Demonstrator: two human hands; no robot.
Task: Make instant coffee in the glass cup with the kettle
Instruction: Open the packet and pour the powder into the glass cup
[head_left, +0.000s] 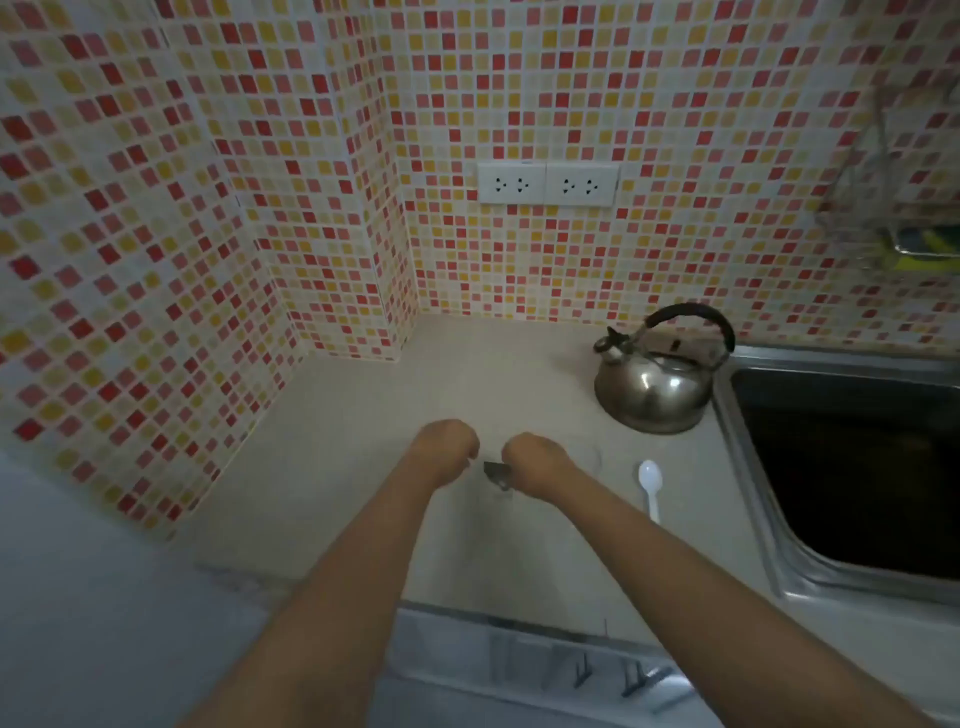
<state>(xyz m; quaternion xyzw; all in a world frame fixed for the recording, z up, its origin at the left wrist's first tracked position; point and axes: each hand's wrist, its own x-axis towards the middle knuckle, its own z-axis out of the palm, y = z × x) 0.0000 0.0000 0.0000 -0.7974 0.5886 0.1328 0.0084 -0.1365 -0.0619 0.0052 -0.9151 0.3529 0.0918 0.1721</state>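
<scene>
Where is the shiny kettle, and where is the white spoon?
Shiny steel kettle with black handle (652, 387): head view, on its round body.
White plastic spoon (650, 476): head view, on its bowl.

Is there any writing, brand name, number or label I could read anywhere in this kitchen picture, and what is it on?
None can be read.
kettle: no brand or mark shows on the steel.
wall sockets: plain white, no lettering visible.
small dark packet between the left hand and the right hand: mostly hidden and too blurred to read any print.
white spoon: blank.
</scene>
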